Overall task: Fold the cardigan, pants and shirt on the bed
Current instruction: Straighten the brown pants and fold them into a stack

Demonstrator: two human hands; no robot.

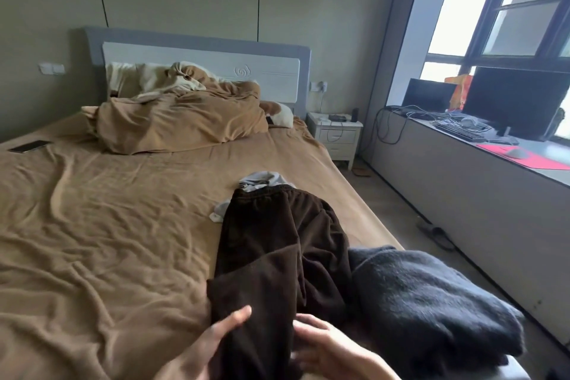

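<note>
Dark brown pants [277,244] lie lengthwise on the tan bed [101,225], waistband toward the headboard, legs toward me. My left hand [212,339] rests at the left edge of the near leg, fingers apart. On the leg's right side lies my right hand [324,345], fingers spread on the cloth. A dark navy cardigan [431,302] sits folded in a pile at the bed's right near corner. A white and grey shirt [262,179] lies crumpled under the pants' waistband, mostly hidden.
A rumpled tan duvet [179,120] and pillows are heaped at the headboard. A phone [29,146] lies at the bed's far left edge. A white nightstand [336,133], a long desk with monitors [515,105] and slippers [438,234] line the right side.
</note>
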